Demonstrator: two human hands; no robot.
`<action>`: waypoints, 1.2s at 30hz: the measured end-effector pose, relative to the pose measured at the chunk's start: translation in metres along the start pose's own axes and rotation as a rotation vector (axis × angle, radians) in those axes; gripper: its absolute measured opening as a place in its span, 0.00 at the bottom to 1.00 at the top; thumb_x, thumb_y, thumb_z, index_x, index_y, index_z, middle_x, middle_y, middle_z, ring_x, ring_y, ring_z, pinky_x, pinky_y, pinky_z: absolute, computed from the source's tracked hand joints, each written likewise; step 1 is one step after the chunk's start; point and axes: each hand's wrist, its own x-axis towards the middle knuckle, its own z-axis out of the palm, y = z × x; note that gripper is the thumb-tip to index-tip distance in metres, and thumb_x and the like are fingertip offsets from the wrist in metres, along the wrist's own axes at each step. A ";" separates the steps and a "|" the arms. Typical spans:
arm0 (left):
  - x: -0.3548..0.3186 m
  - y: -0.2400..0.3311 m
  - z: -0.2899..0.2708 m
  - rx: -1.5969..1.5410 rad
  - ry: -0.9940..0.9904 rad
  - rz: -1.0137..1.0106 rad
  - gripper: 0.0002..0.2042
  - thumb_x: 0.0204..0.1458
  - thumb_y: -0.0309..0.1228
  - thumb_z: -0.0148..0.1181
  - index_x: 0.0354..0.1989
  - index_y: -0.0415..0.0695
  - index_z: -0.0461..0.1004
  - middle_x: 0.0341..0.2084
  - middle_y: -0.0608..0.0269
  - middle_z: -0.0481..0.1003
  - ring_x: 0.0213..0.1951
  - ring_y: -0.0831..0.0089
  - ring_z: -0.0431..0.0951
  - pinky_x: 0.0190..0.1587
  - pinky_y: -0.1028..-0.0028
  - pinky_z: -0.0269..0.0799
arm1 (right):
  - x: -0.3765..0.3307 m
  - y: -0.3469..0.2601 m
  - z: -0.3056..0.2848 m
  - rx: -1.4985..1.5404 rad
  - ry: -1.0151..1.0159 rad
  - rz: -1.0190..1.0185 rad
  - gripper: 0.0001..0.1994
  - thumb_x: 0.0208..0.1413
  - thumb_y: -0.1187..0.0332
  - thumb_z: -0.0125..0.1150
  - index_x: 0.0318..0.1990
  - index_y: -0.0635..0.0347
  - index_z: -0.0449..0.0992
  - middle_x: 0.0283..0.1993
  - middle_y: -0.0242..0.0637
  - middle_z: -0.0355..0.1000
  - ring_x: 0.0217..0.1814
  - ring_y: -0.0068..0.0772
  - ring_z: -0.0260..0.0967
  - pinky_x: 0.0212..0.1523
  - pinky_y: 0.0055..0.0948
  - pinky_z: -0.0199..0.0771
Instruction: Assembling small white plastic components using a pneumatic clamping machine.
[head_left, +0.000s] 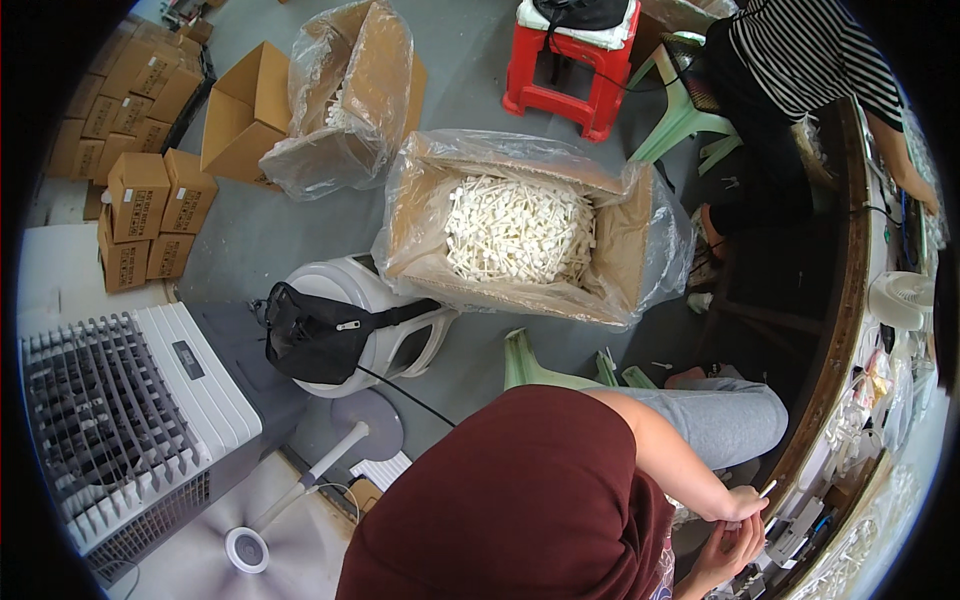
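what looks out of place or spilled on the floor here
A few small white plastic pieces lie loose on the grey floor below the open, plastic-lined carton of the same white parts, apparently spilled. Nothing else stands out.

A bagged carton of white parts beside a red stool.

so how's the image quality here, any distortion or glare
Head view: strong fisheye bend, with the workbench edge curving and black corners around the circle; lighting is even and soft, shadows faint; glare sits on the plastic liner of the box of white parts; the hands sit small near the lower rim, detail there hard to read.
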 end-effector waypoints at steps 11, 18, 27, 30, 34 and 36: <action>0.008 -0.021 -0.002 0.151 -0.023 0.101 0.27 0.67 0.49 0.40 0.33 0.37 0.77 0.27 0.56 0.78 0.30 0.66 0.78 0.35 0.66 0.73 | -0.002 -0.017 -0.004 -0.169 0.233 -0.004 0.16 0.50 0.61 0.77 0.36 0.64 0.79 0.35 0.38 0.75 0.32 0.36 0.76 0.28 0.31 0.78; -0.004 -0.051 -0.017 0.257 -0.111 0.072 0.27 0.69 0.45 0.39 0.31 0.37 0.78 0.26 0.57 0.79 0.28 0.68 0.78 0.33 0.64 0.74 | -0.033 -0.017 0.008 -0.019 0.330 0.102 0.17 0.50 0.60 0.77 0.39 0.62 0.82 0.36 0.36 0.74 0.30 0.32 0.74 0.28 0.30 0.76; -0.003 -0.007 -0.009 0.461 -0.539 -0.270 0.16 0.69 0.36 0.39 0.49 0.37 0.69 0.39 0.52 0.79 0.37 0.66 0.82 0.35 0.66 0.79 | -0.079 -0.015 0.017 0.141 0.537 0.534 0.13 0.51 0.71 0.76 0.40 0.68 0.79 0.34 0.37 0.74 0.29 0.25 0.70 0.28 0.23 0.73; 0.000 0.023 -0.001 0.709 -0.640 -0.187 0.11 0.67 0.31 0.43 0.48 0.37 0.69 0.32 0.55 0.80 0.31 0.67 0.81 0.34 0.67 0.77 | -0.099 -0.010 0.017 0.242 0.546 0.726 0.14 0.52 0.71 0.75 0.41 0.69 0.78 0.33 0.36 0.75 0.27 0.24 0.70 0.29 0.23 0.74; 0.006 0.028 0.013 0.801 -0.689 -0.015 0.10 0.63 0.29 0.46 0.49 0.38 0.68 0.24 0.61 0.80 0.31 0.68 0.79 0.35 0.67 0.72 | -0.113 0.005 0.014 0.223 0.554 0.746 0.12 0.54 0.72 0.73 0.43 0.68 0.79 0.37 0.38 0.75 0.30 0.25 0.70 0.31 0.24 0.74; 0.004 0.039 0.021 0.729 -0.708 -0.056 0.11 0.62 0.28 0.47 0.50 0.38 0.67 0.24 0.61 0.79 0.32 0.69 0.79 0.36 0.68 0.71 | -0.115 0.010 0.011 0.169 0.560 0.678 0.12 0.55 0.72 0.72 0.44 0.68 0.79 0.40 0.38 0.74 0.30 0.25 0.70 0.30 0.23 0.74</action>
